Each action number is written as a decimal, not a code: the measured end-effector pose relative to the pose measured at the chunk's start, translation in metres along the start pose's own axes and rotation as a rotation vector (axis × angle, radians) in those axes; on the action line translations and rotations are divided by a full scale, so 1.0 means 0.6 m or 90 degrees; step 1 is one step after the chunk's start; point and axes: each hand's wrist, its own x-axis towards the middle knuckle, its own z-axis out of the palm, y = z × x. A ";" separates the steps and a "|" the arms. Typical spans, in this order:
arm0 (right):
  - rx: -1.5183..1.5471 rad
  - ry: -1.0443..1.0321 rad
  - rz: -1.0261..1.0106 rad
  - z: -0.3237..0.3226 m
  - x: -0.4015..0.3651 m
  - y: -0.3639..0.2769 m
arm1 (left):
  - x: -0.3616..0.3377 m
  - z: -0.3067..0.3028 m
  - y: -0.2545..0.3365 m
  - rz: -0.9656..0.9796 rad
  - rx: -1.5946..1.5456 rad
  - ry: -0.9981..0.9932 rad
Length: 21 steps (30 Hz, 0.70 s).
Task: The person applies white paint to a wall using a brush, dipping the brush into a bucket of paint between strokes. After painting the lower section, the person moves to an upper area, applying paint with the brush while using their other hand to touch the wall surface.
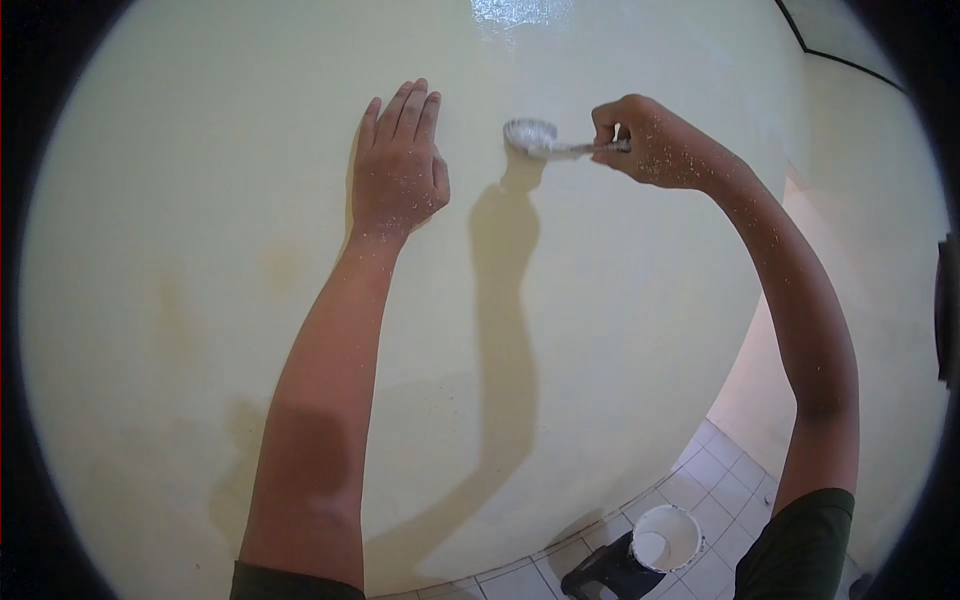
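Lying flat on the wall (620, 300), left hand (400, 175) has fingers extended, holds nothing. Glossy patch (520, 10), wet-looking, above and right of it. Roller (535, 138) (could be a brush, blurred) sits between the two hands, head at the wall; contact hard to confirm. Dark stool (600, 570) far below, carrying the white bucket (667, 538). Right hand (645, 140) pinches the handle end, narrow grip, wrist bent. To do it well, I'd judge: light even pressure, head square to the wall, overlapping strokes, left palm clear of wet areas.
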 end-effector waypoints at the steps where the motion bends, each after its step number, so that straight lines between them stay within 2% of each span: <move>1: 0.009 -0.020 0.005 0.001 -0.006 -0.002 | 0.000 0.000 0.000 0.000 0.001 0.000; 3: 0.027 -0.056 0.015 0.003 -0.014 -0.004 | 0.000 -0.001 0.000 -0.002 0.001 -0.001; 4: 0.019 -0.021 -0.008 0.009 -0.014 0.006 | 0.001 -0.002 0.000 -0.003 0.000 -0.002; 10: -0.019 -0.032 -0.017 -0.067 0.014 -0.001 | 0.001 -0.001 -0.001 -0.004 -0.009 0.003; 13: -0.056 -0.028 0.026 -0.089 0.046 -0.014 | 0.002 -0.002 0.001 -0.007 -0.007 -0.002; 14: -0.077 0.097 -0.071 -0.072 0.065 0.018 | 0.002 -0.002 0.000 -0.009 -0.007 -0.003; 21: -0.124 0.290 -0.046 -0.088 0.177 0.011 | 0.006 -0.006 0.002 -0.011 -0.015 -0.007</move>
